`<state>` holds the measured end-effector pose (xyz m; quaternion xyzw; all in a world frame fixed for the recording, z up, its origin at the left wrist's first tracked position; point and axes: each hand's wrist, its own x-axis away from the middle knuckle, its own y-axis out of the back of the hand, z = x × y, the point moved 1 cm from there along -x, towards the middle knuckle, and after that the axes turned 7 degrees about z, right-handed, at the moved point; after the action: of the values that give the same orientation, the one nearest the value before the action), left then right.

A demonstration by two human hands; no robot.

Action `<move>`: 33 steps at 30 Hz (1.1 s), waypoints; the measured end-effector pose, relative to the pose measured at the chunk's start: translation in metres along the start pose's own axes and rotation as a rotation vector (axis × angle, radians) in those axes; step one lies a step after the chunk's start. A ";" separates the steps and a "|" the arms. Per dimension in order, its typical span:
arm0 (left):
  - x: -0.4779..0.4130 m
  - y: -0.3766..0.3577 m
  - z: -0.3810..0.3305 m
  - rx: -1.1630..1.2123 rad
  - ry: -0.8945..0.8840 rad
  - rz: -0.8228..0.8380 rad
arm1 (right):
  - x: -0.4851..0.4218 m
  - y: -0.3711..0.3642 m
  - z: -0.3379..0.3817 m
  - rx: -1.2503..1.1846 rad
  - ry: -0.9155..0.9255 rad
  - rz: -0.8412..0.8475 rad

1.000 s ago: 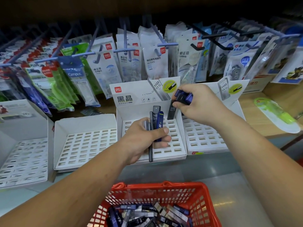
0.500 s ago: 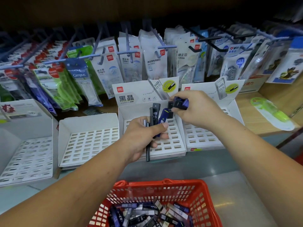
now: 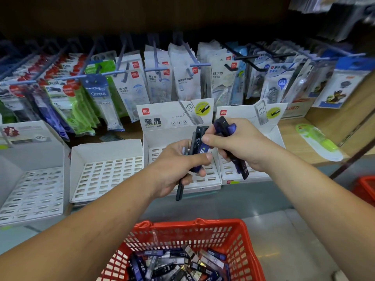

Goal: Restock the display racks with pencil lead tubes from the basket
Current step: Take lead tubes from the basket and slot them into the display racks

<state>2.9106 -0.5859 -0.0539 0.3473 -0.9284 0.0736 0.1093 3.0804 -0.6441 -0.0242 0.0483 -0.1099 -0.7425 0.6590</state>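
Note:
My left hand (image 3: 176, 167) grips a bunch of dark pencil lead tubes (image 3: 196, 146) upright over the middle white slotted display rack (image 3: 211, 179). My right hand (image 3: 237, 144) holds several blue-black tubes (image 3: 240, 167) and its thumb and fingers touch the top of the left hand's bunch. Below, a red basket (image 3: 239, 244) holds a loose pile of lead tubes (image 3: 176, 264). Another slotted rack (image 3: 229, 171) lies under my right hand, and one more rack (image 3: 105, 175) stands to the left with bare slots.
Packets of correction tape (image 3: 182, 82) and pens hang on hooks behind the racks. A larger white rack (image 3: 30, 191) sits at far left. A green-and-white packet (image 3: 318, 141) lies on the wooden shelf at right. A second red basket's edge (image 3: 365, 189) shows at far right.
My right hand has come down and left from above the rack's back card to meet the left hand's bunch. The left hand has stayed over the middle rack.

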 end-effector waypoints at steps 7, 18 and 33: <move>-0.008 -0.019 0.002 -0.291 -0.042 -0.107 | 0.010 0.008 -0.002 -0.031 -0.007 0.031; -0.018 -0.028 0.015 -0.351 -0.032 -0.083 | 0.012 0.024 -0.013 -0.155 -0.053 -0.117; -0.025 -0.019 0.014 -0.376 -0.061 -0.248 | 0.010 0.071 -0.013 0.062 0.075 -0.431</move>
<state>2.9393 -0.5872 -0.0723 0.4344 -0.8789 -0.1251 0.1521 3.1510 -0.6632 -0.0198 0.1182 -0.0952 -0.8601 0.4870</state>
